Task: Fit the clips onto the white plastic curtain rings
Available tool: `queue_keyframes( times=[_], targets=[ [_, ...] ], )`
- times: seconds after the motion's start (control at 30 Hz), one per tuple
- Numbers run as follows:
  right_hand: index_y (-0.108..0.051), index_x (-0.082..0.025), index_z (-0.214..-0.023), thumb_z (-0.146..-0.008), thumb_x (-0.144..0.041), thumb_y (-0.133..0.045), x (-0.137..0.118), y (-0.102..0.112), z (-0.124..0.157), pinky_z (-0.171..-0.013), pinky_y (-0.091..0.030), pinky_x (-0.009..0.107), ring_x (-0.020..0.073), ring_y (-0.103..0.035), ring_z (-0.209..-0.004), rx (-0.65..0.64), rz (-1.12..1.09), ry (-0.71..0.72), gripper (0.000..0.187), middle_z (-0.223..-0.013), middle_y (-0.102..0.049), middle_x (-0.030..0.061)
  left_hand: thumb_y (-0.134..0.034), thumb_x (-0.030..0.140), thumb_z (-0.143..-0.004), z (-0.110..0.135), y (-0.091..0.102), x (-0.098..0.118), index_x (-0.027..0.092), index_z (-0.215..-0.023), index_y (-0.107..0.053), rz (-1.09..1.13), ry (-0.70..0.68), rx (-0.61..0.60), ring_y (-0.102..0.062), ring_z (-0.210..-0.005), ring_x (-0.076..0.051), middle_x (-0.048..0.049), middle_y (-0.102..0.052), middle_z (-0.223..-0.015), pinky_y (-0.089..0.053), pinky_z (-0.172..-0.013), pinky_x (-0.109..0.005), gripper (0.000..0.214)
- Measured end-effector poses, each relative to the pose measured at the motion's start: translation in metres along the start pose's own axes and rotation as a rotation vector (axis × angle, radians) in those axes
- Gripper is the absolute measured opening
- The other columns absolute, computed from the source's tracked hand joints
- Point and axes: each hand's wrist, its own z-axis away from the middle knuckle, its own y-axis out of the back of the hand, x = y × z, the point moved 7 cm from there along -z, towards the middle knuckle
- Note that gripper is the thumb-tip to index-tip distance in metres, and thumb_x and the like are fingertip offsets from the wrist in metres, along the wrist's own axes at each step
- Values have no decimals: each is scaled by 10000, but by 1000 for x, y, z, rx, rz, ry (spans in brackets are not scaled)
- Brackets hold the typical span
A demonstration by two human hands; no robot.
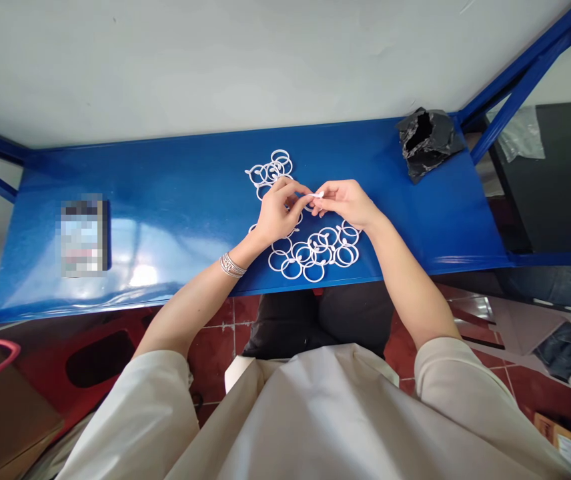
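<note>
My left hand (279, 215) and my right hand (344, 202) meet above the blue shelf (175, 200), fingers pinched together on a small white plastic ring piece (317, 195) held between them. A bracelet circles my left wrist. Several white plastic rings (315, 251) lie in a linked cluster on the shelf just under and in front of my hands. A second cluster of white rings (270, 170) lies just behind my left hand.
A crumpled black plastic bag (426, 141) sits at the shelf's far right corner. A blurred flat object (83, 235) lies on the shelf at the left. A white wall stands behind, blue frame bars at the right. Red floor tiles show below the shelf's front edge.
</note>
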Motion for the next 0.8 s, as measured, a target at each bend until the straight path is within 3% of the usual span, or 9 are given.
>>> queue_keyframes(
  times=[0.1, 0.23, 0.37, 0.63, 0.8],
  targets=[
    [-771, -140, -919, -836, -460, -971, -4, -6, 5, -719, -569, 320, 177, -710, -809, -105, -117, -80, 386, -905, -757, 83, -690, 418, -1077, 0, 0, 2, 241, -1046, -793, -13, -24, -20, -652, -743, -162, -78, -740, -1021, -563, -670, -334, 208],
    [-776, -135, -882, -887, -435, -942, -11, -9, 8, -640, -510, 285, 130, -585, -735, -149, -222, -106, 343, -876, -708, 70, -641, 576, -1095, 0, 0, 3, 242, -1015, -780, 15, -30, -12, -612, -699, -149, -63, -722, -961, -540, -660, -331, 370],
    [-773, -137, -871, -904, -587, -912, -12, -13, 9, -608, -474, 278, 136, -544, -738, -195, -262, -106, 471, -872, -669, 76, -601, 701, -1079, -1, 0, 2, 237, -969, -770, 62, -35, -11, -595, -698, -142, -56, -705, -905, -515, -653, -321, 506],
    [-680, -200, -857, -1006, -752, -713, -9, -9, 5, -576, -414, 294, 148, -444, -703, -27, -217, -92, 573, -804, -524, 26, -584, 758, -1062, -3, 4, 0, 237, -918, -744, 78, 1, 8, -573, -660, -128, -42, -690, -868, -501, -638, -324, 563],
    [-641, -214, -790, -980, -841, -678, -9, -11, 4, -585, -404, 304, 141, -383, -655, -29, -182, -83, 656, -717, -402, -15, -590, 753, -1062, -1, 3, 4, 238, -899, -747, 81, -29, -9, -589, -688, -138, -54, -708, -866, -500, -623, -320, 563]
  ],
)
